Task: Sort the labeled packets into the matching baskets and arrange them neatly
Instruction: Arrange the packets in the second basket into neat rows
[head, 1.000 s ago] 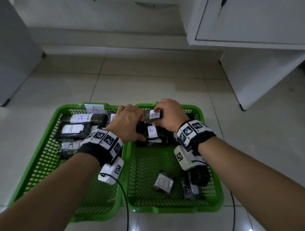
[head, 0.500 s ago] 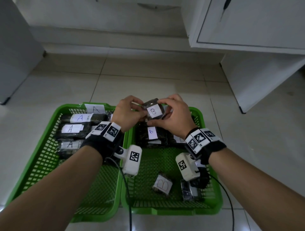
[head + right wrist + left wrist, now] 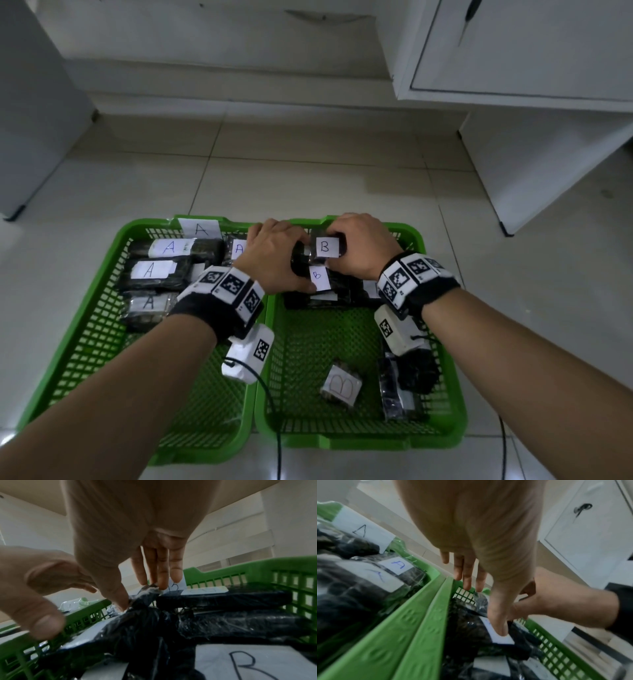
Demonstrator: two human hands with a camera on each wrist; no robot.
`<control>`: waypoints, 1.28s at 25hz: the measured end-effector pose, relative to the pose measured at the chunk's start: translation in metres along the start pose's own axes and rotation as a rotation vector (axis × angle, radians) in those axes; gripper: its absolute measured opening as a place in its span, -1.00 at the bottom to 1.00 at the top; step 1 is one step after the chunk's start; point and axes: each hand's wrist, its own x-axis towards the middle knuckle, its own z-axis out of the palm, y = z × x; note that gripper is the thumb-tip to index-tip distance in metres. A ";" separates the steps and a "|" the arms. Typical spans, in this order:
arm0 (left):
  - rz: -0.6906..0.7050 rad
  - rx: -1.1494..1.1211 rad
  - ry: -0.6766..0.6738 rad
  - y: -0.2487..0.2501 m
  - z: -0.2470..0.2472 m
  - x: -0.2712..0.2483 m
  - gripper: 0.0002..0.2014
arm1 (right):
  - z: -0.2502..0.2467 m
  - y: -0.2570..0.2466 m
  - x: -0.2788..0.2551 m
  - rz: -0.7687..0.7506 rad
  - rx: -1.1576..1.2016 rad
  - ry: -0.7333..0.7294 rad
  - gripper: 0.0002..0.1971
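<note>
Both forearms reach forward and down over two green baskets that sit side by side on a tiled floor, and the hands meet at the far end of the right basket point(image 3: 442, 342). The left hand point(image 3: 274, 260) lies knuckles up, its fingers bent down over the left end of a dark packet point(image 3: 317, 251), with the thumb low on the near side beside a white label; in the left wrist view the fingers run fairly straight toward the basket's far wall and the thumb tip presses on a label. The right hand point(image 3: 359, 246) takes the packet's right end, fingers curled over its far edge and thumb on the near edge; the right wrist view shows fingertips and thumb pinching crumpled plastic wrap. The packet sits on top of a stack of dark packets at the far end of the right basket, and its white label reads "B". The packet below it point(image 3: 318, 277) also shows "B". Nearer in the same basket lie a tilted loose packet point(image 3: 340, 385) marked with a large "B" and another dark packet point(image 3: 394, 394) whose label cannot be read. The left basket point(image 3: 85, 342) carries a tag point(image 3: 200, 229) reading "A" on its far rim, and its packets point(image 3: 157, 270) are each labelled "A". Each wrist wears a black band with black-and-white square markers and a small white camera beneath it.
</note>
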 end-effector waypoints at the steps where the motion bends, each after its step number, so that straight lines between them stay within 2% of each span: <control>1: 0.003 0.049 -0.025 -0.002 0.004 -0.001 -0.22 | 0.002 0.000 0.000 -0.007 0.008 -0.004 -0.72; 5: 0.014 0.065 -0.021 -0.004 0.010 0.001 -0.24 | 0.006 0.004 -0.003 0.004 0.041 -0.003 -0.55; 7: 0.015 0.041 -0.016 -0.005 0.011 0.000 -0.26 | 0.008 0.004 -0.004 -0.002 0.033 0.003 -0.52; 12: 0.016 -0.027 0.027 -0.003 0.015 0.000 -0.18 | 0.014 0.004 -0.006 -0.037 0.082 0.080 -0.66; 17: 0.059 -0.062 0.042 -0.007 0.017 -0.006 -0.16 | 0.020 -0.002 -0.008 -0.077 0.089 0.099 -0.68; 21: 0.084 -0.130 0.166 0.000 0.013 -0.003 -0.42 | 0.000 0.014 -0.019 0.020 0.288 0.219 -0.85; 23: 0.086 -0.140 0.126 0.008 0.010 0.007 -0.52 | -0.009 0.020 -0.027 0.071 0.298 0.193 -0.93; 25: 0.054 -0.080 0.037 0.015 0.010 0.016 -0.61 | -0.010 0.027 -0.030 0.119 0.273 0.199 -0.89; 27: 0.041 -0.057 0.033 0.016 0.010 0.022 -0.63 | -0.012 0.034 -0.031 0.179 0.268 0.279 -0.91; 29: 0.087 -0.037 0.062 0.014 0.012 0.027 -0.63 | -0.019 0.044 -0.034 0.211 0.268 0.329 -0.95; 32: 0.093 0.091 0.035 0.010 0.011 0.031 -0.59 | -0.030 0.048 -0.045 0.239 0.246 0.346 -0.96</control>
